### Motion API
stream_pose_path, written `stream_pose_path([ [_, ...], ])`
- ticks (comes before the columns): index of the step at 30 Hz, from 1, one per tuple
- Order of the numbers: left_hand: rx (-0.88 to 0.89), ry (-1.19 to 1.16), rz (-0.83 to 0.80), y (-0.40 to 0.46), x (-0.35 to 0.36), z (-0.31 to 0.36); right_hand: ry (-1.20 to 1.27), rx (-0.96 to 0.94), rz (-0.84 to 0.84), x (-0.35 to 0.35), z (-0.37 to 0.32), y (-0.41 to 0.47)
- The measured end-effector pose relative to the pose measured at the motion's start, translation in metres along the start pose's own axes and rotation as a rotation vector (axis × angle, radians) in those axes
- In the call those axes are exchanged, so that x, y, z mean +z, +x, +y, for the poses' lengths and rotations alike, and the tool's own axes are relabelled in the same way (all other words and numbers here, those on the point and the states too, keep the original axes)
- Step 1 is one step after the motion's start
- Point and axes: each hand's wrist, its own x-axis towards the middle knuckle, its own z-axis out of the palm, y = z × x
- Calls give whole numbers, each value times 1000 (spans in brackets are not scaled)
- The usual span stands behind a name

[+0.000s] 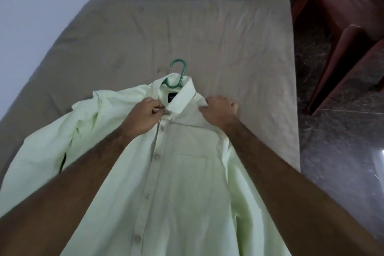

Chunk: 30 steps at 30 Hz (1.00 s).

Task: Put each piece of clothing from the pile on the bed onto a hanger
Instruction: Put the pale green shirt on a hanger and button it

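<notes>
one pale green shirt (182, 172) already on green hanger (176, 72), frame centre, lying on bed (228, 37); left hand (143, 116) pinching collar button, right hand (220, 110) gripping shoulder fabric; no pile visible.

Under the hands lies a pale green shirt (187, 183) of thin, matt woven cloth with small smooth buttons. Beyond the left hand (143, 115), the green hanger (178, 72) looks like smooth plastic. The bed (228, 52) wears creased, matt taupe cloth. Right of the right hand (220, 109), the dark stone-patterned floor (342, 151) shines glossy.
</notes>
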Motion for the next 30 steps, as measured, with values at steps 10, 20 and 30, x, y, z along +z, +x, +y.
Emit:
stream_pose_path([
  [10, 52, 179, 235, -88, -137, 113, 454, -362, -38, -131, 17, -75],
  [20, -13, 195, 303, -142, -358, 346, 367, -719, -65, -414, -15, -183],
  [30, -31, 419, 669, -255, -498, 503, -90, -902, 249, -667, -30, -313],
])
